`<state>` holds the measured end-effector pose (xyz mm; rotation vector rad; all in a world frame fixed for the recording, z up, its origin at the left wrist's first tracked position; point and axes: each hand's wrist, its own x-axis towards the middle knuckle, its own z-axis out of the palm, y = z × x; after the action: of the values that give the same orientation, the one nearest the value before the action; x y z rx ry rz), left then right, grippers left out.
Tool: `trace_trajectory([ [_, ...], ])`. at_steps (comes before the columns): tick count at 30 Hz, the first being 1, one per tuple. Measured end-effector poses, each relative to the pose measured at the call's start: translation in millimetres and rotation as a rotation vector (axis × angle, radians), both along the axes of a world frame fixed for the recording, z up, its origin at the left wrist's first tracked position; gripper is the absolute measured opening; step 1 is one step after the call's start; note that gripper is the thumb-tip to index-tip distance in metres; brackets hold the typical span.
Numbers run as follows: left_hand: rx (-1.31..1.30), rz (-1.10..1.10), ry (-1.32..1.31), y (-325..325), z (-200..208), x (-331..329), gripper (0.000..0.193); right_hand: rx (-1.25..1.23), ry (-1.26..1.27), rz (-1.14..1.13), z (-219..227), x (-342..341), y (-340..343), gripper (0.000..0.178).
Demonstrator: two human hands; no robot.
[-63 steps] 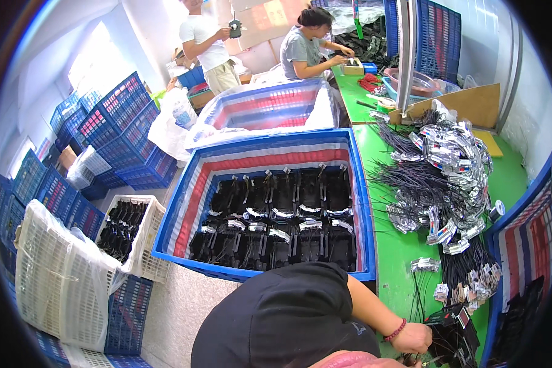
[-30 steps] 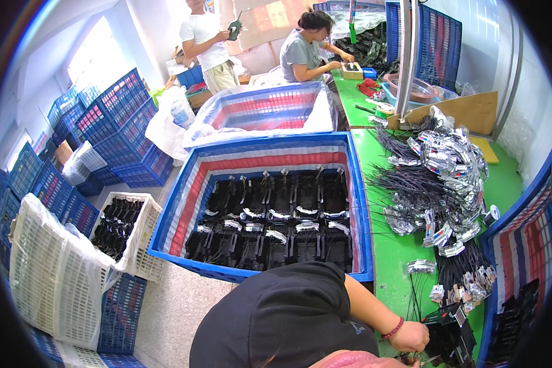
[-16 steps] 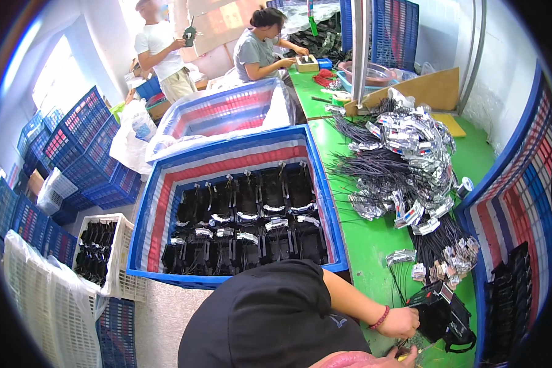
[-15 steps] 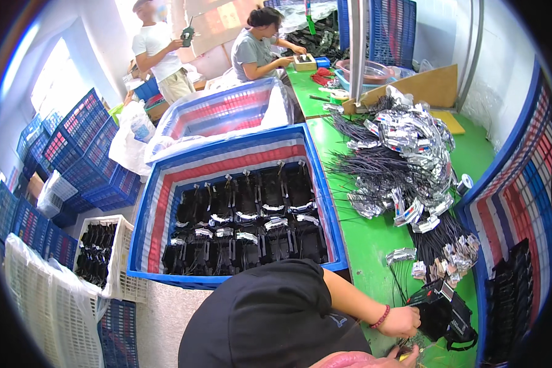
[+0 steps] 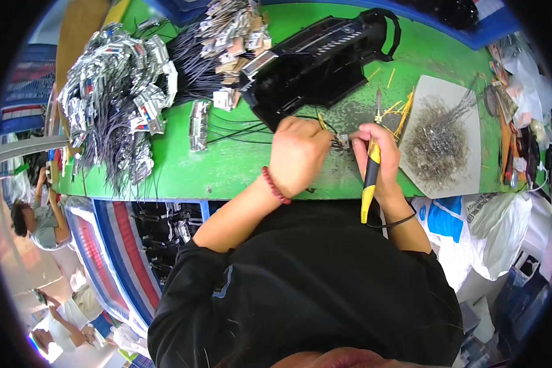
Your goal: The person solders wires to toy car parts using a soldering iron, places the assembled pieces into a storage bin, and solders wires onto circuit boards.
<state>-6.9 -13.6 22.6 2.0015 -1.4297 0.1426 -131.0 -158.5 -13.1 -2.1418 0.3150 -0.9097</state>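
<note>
My left hand [image 5: 300,153], a dark red bead bracelet on its wrist, is closed low over the green bench. Thin black wires [image 5: 242,132] run into its fingers from a small silver-wrapped part [image 5: 198,126] lying to the left. My right hand [image 5: 377,156] grips a soldering iron [image 5: 370,178] with a yellow and black handle, its metal tip pointing away from me. Between the hands are small wire ends, too fine to make out. Just beyond my left hand lies an open black plastic housing [image 5: 313,70] with a loop handle at its far right end.
A big heap of silver-wrapped parts with black wires [image 5: 119,92] covers the bench's left. Beside the iron are yellow strands [image 5: 402,113] and a pale board [image 5: 451,150] bearing dark wire clippings. Tools crowd the right edge. Two other people [image 5: 46,224] are at the far left.
My view has swung from the crates and room down to the bench, so both hands now show. The soldering iron is now plainly seen in my right hand.
</note>
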Motion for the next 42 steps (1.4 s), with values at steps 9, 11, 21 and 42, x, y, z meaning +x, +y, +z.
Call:
trace_trajectory([
  [9, 0.048, 0.026, 0.030, -3.5, -7.5, -4.8, 0.015, 0.215, 0.065, 0.111, 12.9, 3.5, 2.3, 0.040],
  [11, -0.004, 0.016, 0.027, -3.0, -4.8, -3.6, 0.015, 0.306, 0.076, 0.134, 8.5, 8.0, 3.7, 0.042],
  [21, -0.254, 0.063, -0.053, -20.2, -25.8, -11.9, 0.016, 0.189, 0.009, 0.053, -31.4, -4.2, -18.1, 0.039],
  [42, -0.313, 0.069, 0.237, -13.8, -31.3, -10.0, 0.013, 0.028, 0.017, 0.075, 7.6, 12.0, 7.3, 0.043],
])
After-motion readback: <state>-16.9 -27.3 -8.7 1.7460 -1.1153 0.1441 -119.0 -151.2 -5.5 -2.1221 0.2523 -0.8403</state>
